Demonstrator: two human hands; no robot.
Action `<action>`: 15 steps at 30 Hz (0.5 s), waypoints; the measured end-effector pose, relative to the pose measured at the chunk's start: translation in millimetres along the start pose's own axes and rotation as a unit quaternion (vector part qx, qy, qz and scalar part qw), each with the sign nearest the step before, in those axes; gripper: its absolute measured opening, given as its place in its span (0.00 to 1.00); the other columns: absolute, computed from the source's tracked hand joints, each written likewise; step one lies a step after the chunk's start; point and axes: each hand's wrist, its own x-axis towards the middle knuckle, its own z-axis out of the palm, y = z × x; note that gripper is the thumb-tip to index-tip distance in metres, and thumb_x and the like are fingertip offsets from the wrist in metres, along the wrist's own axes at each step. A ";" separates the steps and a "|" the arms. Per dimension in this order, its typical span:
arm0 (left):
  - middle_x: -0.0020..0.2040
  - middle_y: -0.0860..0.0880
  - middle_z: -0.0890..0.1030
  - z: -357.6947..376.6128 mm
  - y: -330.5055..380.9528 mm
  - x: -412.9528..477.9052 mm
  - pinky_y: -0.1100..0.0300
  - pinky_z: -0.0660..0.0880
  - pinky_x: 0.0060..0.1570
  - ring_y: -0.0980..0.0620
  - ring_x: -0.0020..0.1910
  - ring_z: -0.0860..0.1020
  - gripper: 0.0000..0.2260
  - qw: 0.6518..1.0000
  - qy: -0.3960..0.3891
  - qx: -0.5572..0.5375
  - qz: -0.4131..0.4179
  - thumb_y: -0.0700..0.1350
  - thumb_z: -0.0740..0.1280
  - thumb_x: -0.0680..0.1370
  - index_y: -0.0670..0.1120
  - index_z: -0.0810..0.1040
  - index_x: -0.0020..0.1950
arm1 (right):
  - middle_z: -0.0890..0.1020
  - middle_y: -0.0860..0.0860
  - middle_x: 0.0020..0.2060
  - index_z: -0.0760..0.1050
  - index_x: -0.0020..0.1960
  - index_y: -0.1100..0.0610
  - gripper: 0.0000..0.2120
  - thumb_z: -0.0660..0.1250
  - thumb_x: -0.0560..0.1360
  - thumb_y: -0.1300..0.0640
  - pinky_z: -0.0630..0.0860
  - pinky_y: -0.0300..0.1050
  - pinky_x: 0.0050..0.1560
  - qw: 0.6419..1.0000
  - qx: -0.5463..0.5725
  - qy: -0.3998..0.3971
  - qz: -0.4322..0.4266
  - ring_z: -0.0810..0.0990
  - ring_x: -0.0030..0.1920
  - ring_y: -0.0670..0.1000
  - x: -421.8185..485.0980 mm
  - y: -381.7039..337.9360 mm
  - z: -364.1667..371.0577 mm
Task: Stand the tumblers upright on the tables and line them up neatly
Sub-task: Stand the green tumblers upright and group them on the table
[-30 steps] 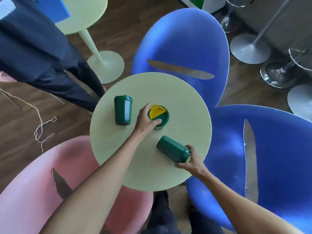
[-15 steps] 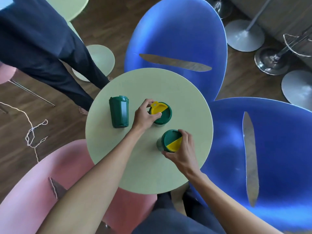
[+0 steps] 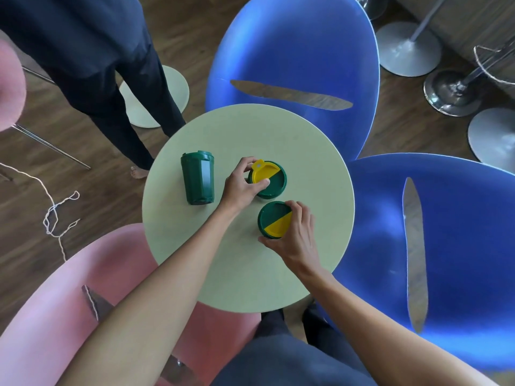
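Three dark green tumblers are on a small round pale green table [image 3: 320,151]. The left tumbler [image 3: 198,181] lies on its side, lid end pointing away from me. The middle tumbler [image 3: 271,179] stands upright, its green and yellow lid facing up, and my left hand [image 3: 242,184] grips its left side. The near tumbler [image 3: 274,220] also stands upright with a green and yellow lid, and my right hand [image 3: 296,232] is wrapped around its right side and front.
Two blue chairs [image 3: 301,51] [image 3: 459,246] press against the table's far and right sides, a pink chair [image 3: 55,302] its near left. A person in dark trousers [image 3: 117,79] stands just beyond the table's left edge. Metal stool bases [image 3: 407,48] stand at the far right.
The near tumbler went from lying on its side to standing upright under my right hand. My left hand has stayed on the middle tumbler. The view has shifted closer over the table.
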 end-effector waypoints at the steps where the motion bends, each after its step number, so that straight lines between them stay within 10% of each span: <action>1: 0.59 0.48 0.79 0.1 -0.8 0.0 0.52 0.75 0.59 0.56 0.57 0.74 0.23 1.000 -0.002 0.001 0.000 0.47 0.75 0.69 0.49 0.74 0.63 | 0.66 0.51 0.66 0.62 0.70 0.55 0.46 0.81 0.60 0.47 0.66 0.42 0.63 1.000 0.002 0.000 0.000 0.64 0.65 0.53 1.0 0.0 -0.7; 15: 0.60 0.47 0.79 1.7 -8.3 1.2 0.54 0.74 0.61 0.52 0.60 0.76 0.25 0.999 -0.028 -0.018 -0.006 0.50 0.74 0.69 0.50 0.73 0.65 | 0.65 0.52 0.66 0.61 0.70 0.55 0.47 0.81 0.59 0.46 0.69 0.45 0.62 1.000 0.006 0.002 0.012 0.64 0.64 0.54 5.7 -2.7 -0.2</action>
